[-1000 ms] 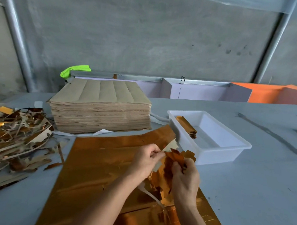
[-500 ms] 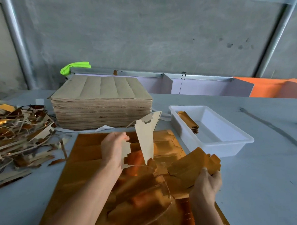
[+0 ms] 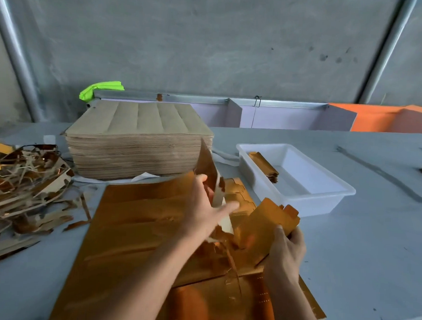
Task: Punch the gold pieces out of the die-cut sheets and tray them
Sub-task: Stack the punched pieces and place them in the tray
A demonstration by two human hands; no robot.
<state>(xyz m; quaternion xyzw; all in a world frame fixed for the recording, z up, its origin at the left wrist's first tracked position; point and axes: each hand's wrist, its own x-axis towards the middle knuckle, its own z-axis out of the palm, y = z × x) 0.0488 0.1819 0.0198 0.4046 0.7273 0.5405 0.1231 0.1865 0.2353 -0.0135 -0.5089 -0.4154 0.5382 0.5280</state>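
A large gold die-cut sheet (image 3: 139,229) lies flat on the grey table in front of me. My left hand (image 3: 205,208) pinches a torn scrap strip (image 3: 208,167) that sticks up from the sheet, gold on one side and pale on the other. Just to its right, my right hand (image 3: 286,250) grips a bunch of punched-out gold pieces (image 3: 267,220) above the sheet's right edge. The white tray (image 3: 319,205) stands to the right of the sheet. A small stack of gold pieces (image 3: 265,166) lies at the tray's left end.
A thick stack of brown sheets (image 3: 138,142) stands behind the gold sheet. A heap of scrap strips (image 3: 22,183) covers the table's left side. A green cloth (image 3: 100,88) lies on a rail at the back. Bare table stretches right of the tray.
My hands first pulled apart, tearing the pieces free of the scrap. My left hand has since swung back right with the scrap strip, close to my right hand and its pieces.
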